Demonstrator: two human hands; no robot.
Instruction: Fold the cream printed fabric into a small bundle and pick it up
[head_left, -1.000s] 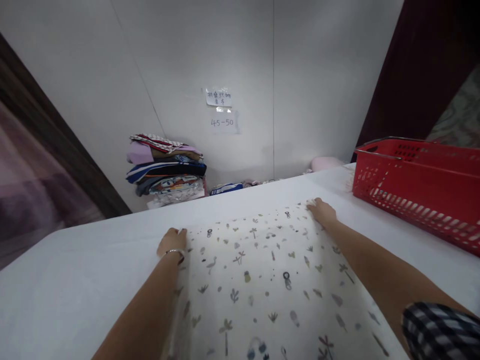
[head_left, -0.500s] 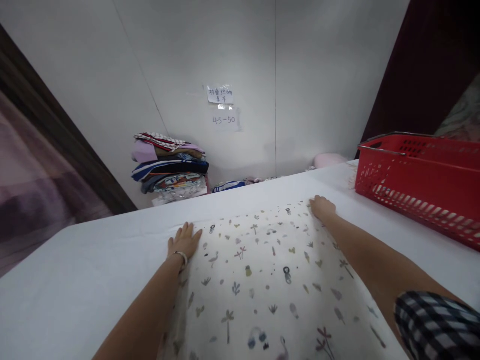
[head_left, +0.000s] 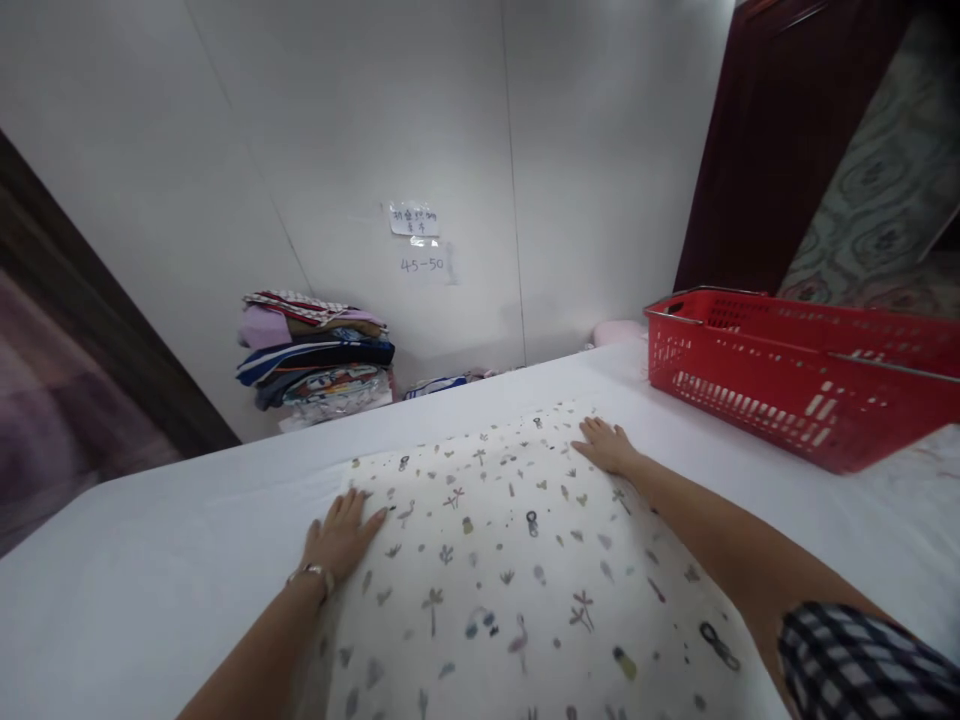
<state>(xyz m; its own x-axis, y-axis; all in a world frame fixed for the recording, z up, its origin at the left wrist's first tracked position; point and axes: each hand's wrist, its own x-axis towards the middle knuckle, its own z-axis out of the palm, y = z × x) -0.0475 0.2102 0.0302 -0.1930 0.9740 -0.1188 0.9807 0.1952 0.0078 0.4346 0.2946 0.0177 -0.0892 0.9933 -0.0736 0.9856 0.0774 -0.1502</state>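
A white cloth (head_left: pixel 480 540) printed with small palms, flamingos and leaves lies spread over the white table, reaching down past the bottom of the view. My left hand (head_left: pixel 340 532), with a bracelet at its wrist, rests flat on the cloth's left edge, fingers stretched out. On the far right part of the cloth lies my right hand (head_left: pixel 604 446), palm down with its fingers spread. Neither hand grips anything. The cloth's near end is out of view.
A red plastic basket (head_left: pixel 780 390) with metal handles stands at the table's right. Folded fabrics (head_left: pixel 319 350) are stacked beyond the far edge, by the wall. Handwritten paper signs (head_left: pixel 415 220) hang on the wall. The white table (head_left: pixel 150 560) extends to the left.
My right hand has slid from the cloth's far right corner nearer to me, its fingers now spread. My left hand has come slightly down the left edge. The view has swung right.
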